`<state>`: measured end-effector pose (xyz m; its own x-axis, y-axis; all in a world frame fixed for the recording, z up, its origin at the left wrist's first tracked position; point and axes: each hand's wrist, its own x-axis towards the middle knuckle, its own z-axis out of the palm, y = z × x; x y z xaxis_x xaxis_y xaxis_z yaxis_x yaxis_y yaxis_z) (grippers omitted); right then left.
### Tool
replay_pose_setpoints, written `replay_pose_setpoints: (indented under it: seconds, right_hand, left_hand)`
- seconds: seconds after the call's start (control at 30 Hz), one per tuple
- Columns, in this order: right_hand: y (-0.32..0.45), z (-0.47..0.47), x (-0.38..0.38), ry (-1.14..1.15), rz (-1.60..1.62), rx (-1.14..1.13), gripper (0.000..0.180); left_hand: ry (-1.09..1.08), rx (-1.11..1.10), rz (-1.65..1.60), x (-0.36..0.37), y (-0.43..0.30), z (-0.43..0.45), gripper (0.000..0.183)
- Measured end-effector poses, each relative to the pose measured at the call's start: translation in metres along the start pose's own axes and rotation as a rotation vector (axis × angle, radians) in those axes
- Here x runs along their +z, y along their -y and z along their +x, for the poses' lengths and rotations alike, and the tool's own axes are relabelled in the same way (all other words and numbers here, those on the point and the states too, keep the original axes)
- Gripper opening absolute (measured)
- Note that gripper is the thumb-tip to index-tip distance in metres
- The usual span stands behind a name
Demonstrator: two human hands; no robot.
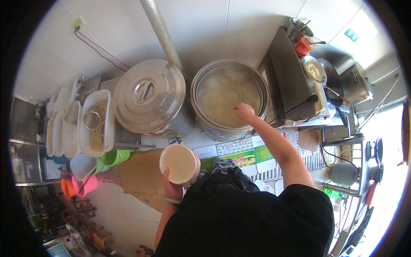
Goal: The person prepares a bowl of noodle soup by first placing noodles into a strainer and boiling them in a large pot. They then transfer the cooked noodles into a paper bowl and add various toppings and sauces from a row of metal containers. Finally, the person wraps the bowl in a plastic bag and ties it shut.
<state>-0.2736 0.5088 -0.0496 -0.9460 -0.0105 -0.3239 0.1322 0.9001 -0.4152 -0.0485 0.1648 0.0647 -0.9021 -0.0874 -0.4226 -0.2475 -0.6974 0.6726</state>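
Observation:
My left hand (173, 184) grips a round bowl or tub (179, 163) by its near side, thumb over the rim. Its inside is cream-coloured; whether that is liquid or the bare bottom I cannot tell. Over a large open metal pot (196, 110), my right hand (244, 113) is closed around what appears to be a ladle, its handle hidden by my fingers. The round rim of the ladle (240, 93) shows at the surface of the cloudy, steaming liquid (215, 102). To the left stands a second big metal pot (186, 123) under a domed lid (128, 109).
White tubs (110, 128) with noodles and metal strainers (92, 120) sit at left, above coloured buckets (85, 186). At right, a frying pan (330, 70), a lidded pot (354, 86) and a food dish (314, 70) crowd a counter. Flattened cardboard (141, 176) covers the floor.

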Motion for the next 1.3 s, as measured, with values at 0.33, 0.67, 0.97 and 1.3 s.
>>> replay_pose_setpoints:
  seconds: [0.33,0.67,0.97,1.3]
  right_hand:
    - [-0.030,-0.017,-0.013,0.010,0.376,-0.039,0.026]
    - [-0.026,-0.031,-0.010,0.118,0.306,-0.006,0.026]
    - [-0.028,-0.029,-0.031,0.127,0.587,0.088,0.028]
    - [-0.022,-0.062,0.001,0.141,0.567,0.077,0.031]
  left_hand:
    - [-0.024,-0.026,0.000,-0.002,0.000,0.003,0.047]
    - [-0.012,-0.013,0.020,-0.006,0.006,0.006,0.045]
    - [0.000,-0.008,-0.003,-0.002,0.002,0.001,0.044]
    - [-0.018,-0.024,-0.050,-0.010,0.005,0.004,0.045]
